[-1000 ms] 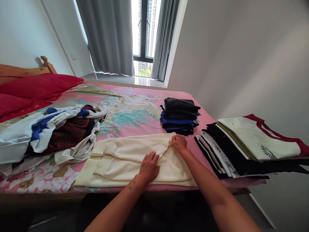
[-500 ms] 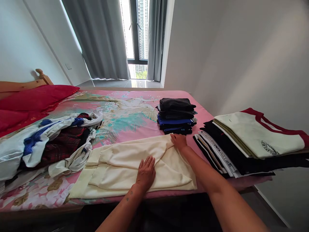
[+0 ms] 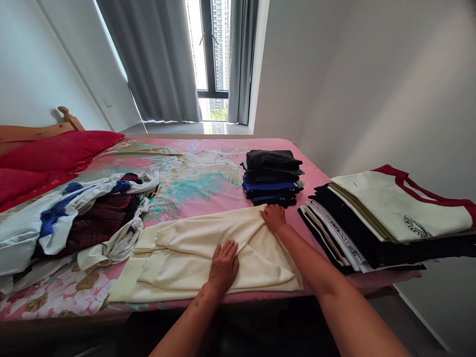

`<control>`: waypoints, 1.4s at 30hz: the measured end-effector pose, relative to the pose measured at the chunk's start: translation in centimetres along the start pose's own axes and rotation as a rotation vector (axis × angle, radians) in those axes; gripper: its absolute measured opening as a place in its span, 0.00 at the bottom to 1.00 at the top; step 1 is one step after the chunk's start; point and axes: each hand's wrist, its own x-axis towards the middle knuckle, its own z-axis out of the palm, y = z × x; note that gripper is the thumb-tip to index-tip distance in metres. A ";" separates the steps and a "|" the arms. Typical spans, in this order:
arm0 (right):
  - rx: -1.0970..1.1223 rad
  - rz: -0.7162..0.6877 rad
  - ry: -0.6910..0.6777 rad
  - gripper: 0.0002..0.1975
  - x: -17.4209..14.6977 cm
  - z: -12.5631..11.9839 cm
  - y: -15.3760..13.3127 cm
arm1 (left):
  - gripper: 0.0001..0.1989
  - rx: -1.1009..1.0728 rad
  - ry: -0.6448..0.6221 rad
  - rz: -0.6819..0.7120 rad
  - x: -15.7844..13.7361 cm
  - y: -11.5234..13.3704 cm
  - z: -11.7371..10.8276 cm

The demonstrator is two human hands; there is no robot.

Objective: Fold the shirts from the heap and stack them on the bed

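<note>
A cream long-sleeved sweatshirt (image 3: pixel 178 270) lies folded lengthwise along the near edge of the bed, its cuffs and ribbed hem towards the left. Flat on its middle rests my left hand (image 3: pixel 223 267), fingers stretched out and holding nothing. At the far right corner, my right hand (image 3: pixel 273 217) has its fingers bent closed on the fabric; the thumb is hard to make out. A diagonal crease runs from that hand towards the left one. Just beyond my right hand stands a stack of dark and blue folded clothes (image 3: pixel 273 173).
On the left is a loose heap of unfolded clothes (image 3: pixel 100 218), with red pillows (image 3: pixel 55 153) behind it. A tall stack of folded shirts (image 3: pixel 386 208) stands at the right bed edge. Patterned pink bedding (image 3: pixel 201 186) stretches towards the curtained window.
My right hand has shifted very slightly left at the sweatshirt's corner. My left hand stays flat on the cloth, and the view has tilted a little.
</note>
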 end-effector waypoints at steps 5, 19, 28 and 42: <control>0.091 -0.078 0.086 0.18 -2.8 -1.0 -5.7 | 0.19 -0.146 0.047 -0.026 1.0 -0.5 -1.1; 0.058 -0.015 -0.257 0.35 -8.3 5.4 -11.2 | 0.35 0.316 -0.199 -0.570 0.5 -11.7 -6.9; -0.038 -0.024 -0.261 0.34 -8.8 6.3 -10.9 | 0.21 0.096 0.091 -0.538 -1.3 -15.5 -10.3; 0.368 -0.577 -0.080 0.22 -11.3 5.1 -29.0 | 0.17 0.077 0.369 -0.364 -18.7 -26.1 -14.3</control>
